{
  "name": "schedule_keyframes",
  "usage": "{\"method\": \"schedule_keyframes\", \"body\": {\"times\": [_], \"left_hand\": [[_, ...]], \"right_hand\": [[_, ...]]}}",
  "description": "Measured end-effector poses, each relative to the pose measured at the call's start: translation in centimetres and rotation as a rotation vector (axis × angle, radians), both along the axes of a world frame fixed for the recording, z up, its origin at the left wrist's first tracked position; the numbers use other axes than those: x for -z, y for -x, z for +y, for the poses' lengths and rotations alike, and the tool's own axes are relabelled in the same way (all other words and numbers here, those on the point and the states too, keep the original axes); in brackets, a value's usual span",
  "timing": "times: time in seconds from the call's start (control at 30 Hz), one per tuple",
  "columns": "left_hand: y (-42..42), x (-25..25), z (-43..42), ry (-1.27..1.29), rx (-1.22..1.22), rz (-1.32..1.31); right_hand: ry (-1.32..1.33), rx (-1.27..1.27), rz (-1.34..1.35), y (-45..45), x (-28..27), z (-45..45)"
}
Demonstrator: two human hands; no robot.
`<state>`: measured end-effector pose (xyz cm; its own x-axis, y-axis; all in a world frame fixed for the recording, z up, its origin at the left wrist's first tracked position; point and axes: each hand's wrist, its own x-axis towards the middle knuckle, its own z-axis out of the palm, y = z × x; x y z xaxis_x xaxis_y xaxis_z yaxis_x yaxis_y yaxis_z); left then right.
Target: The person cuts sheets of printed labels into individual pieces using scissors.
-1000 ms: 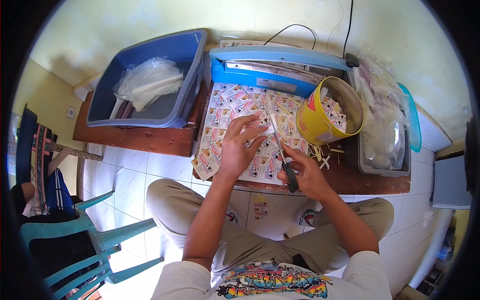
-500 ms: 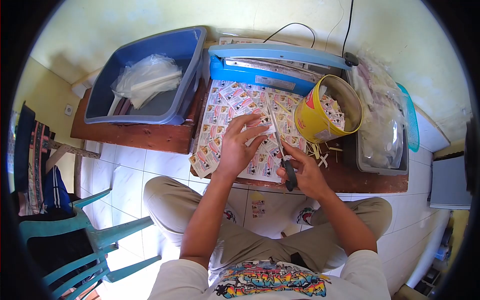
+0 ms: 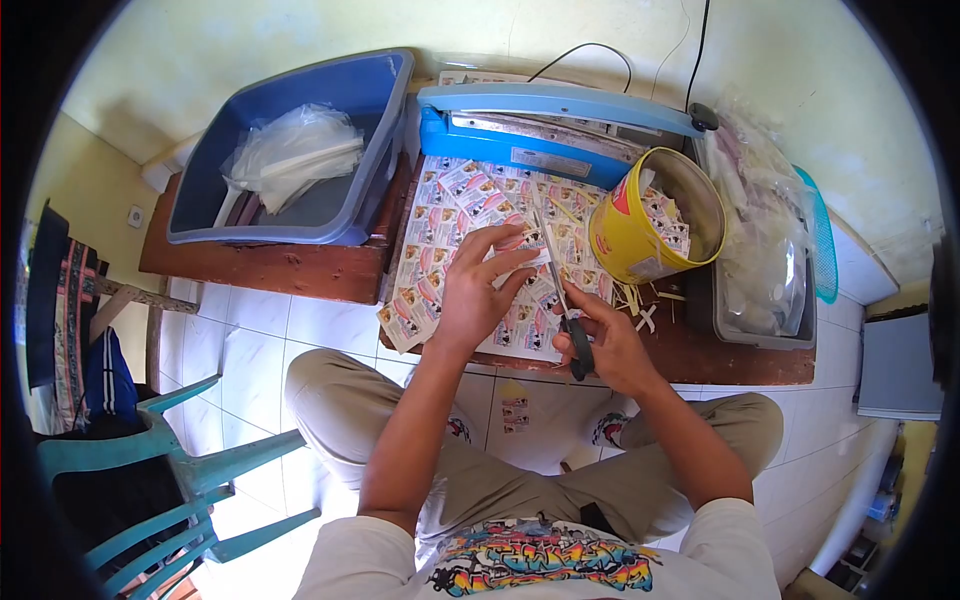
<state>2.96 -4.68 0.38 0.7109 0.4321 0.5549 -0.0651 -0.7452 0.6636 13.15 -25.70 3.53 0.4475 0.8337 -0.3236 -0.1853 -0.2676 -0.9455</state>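
Note:
My right hand [image 3: 615,348] grips the black handle of a pair of scissors [image 3: 579,352], whose long blades point up and away over the printed sheets. Beside the blades, my left hand [image 3: 472,298] pinches a small printed label piece [image 3: 537,250] between thumb and fingers; the fingers partly cover it. Under both hands lie printed label sheets [image 3: 420,262] spread across the wooden table. A loose label strip [image 3: 408,318] rests at the left near edge. Right of the scissors, a yellow tub [image 3: 628,232] lies tilted, with cut labels [image 3: 664,222] inside.
A blue cutter-like device with a long arm [image 3: 560,100] stands behind the sheets. At left is a blue basin [image 3: 290,238] with clear plastic bags [image 3: 300,155]. Paper trimmings [image 3: 632,300] lie near the tub. A grey bin [image 3: 765,340] holds more plastic. A green chair [image 3: 190,460] stands left.
Almost nothing differs. Both hands, the scissors and the label piece keep nearly the same positions; the whole view has shifted very slightly.

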Motion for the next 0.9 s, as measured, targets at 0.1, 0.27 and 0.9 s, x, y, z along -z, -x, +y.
{"method": "schedule_keyframes", "body": {"times": [0.1,0.27,0.9], "left_hand": [[-0.05,0.02,-0.04,0.013,-0.001,-0.002],[-0.03,0.05,-0.08,0.035,0.003,-0.002],[-0.19,0.34,0.00,0.048,-0.002,-0.009]], "right_hand": [[0.016,0.007,0.027,0.14,-0.50,0.13],[-0.012,0.008,0.028,0.06,-0.28,0.13],[0.032,-0.006,-0.010,0.49,-0.96,0.53]]}}
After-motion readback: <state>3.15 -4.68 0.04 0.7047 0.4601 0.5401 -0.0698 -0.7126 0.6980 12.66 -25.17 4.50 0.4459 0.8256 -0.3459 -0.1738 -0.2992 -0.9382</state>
